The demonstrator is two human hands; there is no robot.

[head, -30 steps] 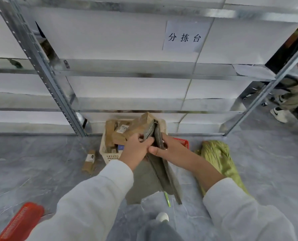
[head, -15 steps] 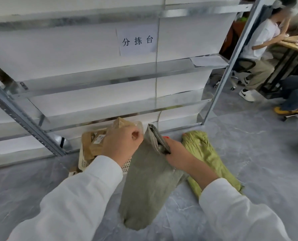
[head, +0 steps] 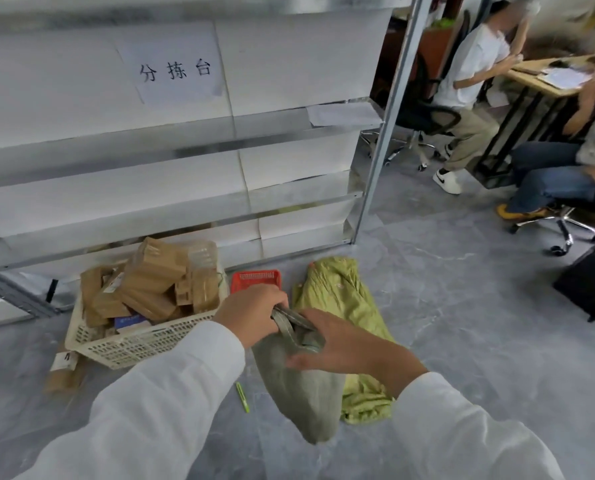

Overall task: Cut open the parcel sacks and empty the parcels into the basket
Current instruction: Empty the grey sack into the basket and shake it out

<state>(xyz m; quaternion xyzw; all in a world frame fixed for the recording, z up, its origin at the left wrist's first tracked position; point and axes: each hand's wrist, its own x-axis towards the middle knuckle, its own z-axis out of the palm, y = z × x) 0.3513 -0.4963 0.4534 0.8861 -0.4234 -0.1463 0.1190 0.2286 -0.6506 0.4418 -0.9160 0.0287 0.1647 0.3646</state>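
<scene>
The left hand (head: 254, 315) grips the bunched mouth of the limp grey-green sack (head: 299, 393), held up just right of the white basket (head: 133, 344) heaped with parcels (head: 157, 282); it hangs flat, so it is probably emptied. The right hand (head: 344, 348) lies across its neck, fingers fairly straight; I cannot tell whether it pinches. A yellow-green sack (head: 341, 299) lies on the floor at the right, likely next.

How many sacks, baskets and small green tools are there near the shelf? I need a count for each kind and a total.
Sacks: 2 (grey-green sack, yellow-green sack)
Baskets: 2 (white basket, red basket)
Green tool: 1
Total: 5
</scene>
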